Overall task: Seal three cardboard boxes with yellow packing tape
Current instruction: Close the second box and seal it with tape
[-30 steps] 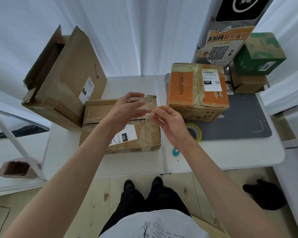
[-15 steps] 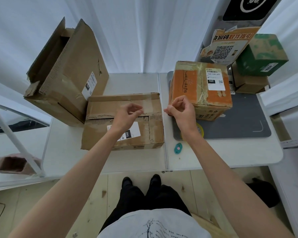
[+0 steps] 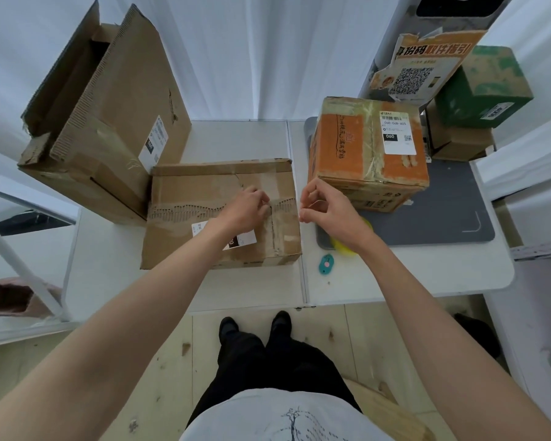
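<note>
Both hands' curled fingers over flat brown box [image 3: 204, 198], white table [image 3: 411, 275].

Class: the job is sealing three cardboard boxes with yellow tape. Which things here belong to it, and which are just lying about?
Job:
flat brown cardboard box
tall open brown cardboard box
orange printed cardboard box
yellow tape roll

Lying about:
small teal oval cutter
green carton
grey mat

The middle box [image 3: 204, 198] is matt brown cardboard, its torn seam baring rough corrugation, with a glossy paper label. The orange box [image 3: 368, 148] is printed cardboard under shiny, wrinkled tape. The table [image 3: 411, 275] looks smooth and white, the mat [image 3: 442, 202] matt grey, the floor [image 3: 159, 361] pale knotty wood.
</note>
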